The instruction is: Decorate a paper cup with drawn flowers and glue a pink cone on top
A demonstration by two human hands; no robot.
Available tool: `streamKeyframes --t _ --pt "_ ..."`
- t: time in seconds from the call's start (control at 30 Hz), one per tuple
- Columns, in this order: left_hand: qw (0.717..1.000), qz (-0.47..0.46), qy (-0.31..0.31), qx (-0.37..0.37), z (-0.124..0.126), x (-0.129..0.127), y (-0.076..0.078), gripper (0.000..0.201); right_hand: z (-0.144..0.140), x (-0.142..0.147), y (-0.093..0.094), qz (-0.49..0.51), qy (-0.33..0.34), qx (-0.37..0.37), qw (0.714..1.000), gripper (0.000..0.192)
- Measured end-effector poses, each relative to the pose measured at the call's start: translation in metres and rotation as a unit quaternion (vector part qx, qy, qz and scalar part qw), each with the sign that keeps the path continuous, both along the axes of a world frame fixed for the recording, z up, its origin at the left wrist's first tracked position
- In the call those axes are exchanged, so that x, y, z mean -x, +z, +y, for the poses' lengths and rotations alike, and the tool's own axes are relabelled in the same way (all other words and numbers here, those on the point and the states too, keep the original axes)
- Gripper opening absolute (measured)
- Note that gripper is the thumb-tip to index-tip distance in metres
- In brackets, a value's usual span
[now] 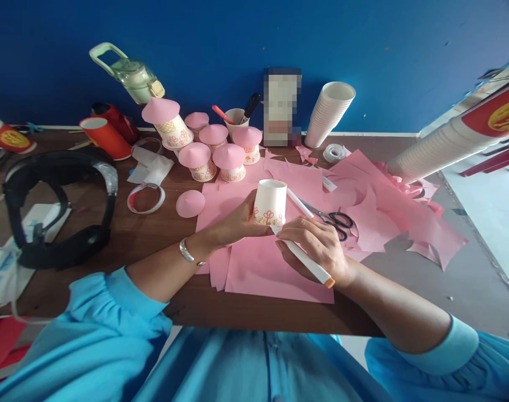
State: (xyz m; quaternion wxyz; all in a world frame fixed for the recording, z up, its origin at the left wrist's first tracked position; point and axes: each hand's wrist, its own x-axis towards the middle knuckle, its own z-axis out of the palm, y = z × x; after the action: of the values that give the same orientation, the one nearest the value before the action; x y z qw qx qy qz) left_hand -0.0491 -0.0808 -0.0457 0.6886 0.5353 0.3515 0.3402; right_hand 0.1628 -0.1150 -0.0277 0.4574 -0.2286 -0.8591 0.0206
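My left hand (pixel 236 221) grips an upside-down white paper cup (pixel 270 200) with orange flower drawings along its lower edge. My right hand (pixel 317 245) holds a white marker (pixel 305 261) with an orange end, its tip against the cup's lower edge. Both hands hover over pink paper sheets (pixel 275 268) on the brown table (pixel 154 234). A second white marker (pixel 299 203) lies just behind the cup, next to black-handled scissors (pixel 336 219). A loose pink paper cone (pixel 190 203) rests left of my left hand.
Several decorated cups with pink cone lids (pixel 215 151) stand at the back. A stack of white cups (pixel 330 114), a tape roll (pixel 334 153), a pen cup (pixel 236 119), red cups (pixel 106 137), a green bottle (pixel 133 72) and black headphones (pixel 62 212) surround the work area. Pink scraps (pixel 405 218) lie right.
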Motion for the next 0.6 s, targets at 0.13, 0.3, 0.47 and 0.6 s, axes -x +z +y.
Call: streamKeyframes --t 0.13,0.3,0.47,0.6 --pt "1.0 0.002 0.0 0.005 -0.0001 0.001 -0.0022 0.079 -0.0002 0.0005 0.0001 0.003 -0.014 0.0 1.0 0.02" --pt "1.0 -0.006 -0.004 0.003 0.0 0.0005 -0.0015 0.07 -0.0004 0.0001 0.0001 0.003 -0.022 -0.002 1.0 0.023" --pt "1.0 -0.012 -0.012 -0.002 0.0004 0.0004 -0.0015 0.053 -0.0006 -0.0001 0.0019 -0.004 -0.021 -0.002 1.0 0.023" --pt "1.0 -0.009 -0.01 0.003 -0.0001 0.0005 -0.0006 0.055 -0.0006 0.0 0.0035 -0.008 -0.022 -0.003 1.0 0.023"
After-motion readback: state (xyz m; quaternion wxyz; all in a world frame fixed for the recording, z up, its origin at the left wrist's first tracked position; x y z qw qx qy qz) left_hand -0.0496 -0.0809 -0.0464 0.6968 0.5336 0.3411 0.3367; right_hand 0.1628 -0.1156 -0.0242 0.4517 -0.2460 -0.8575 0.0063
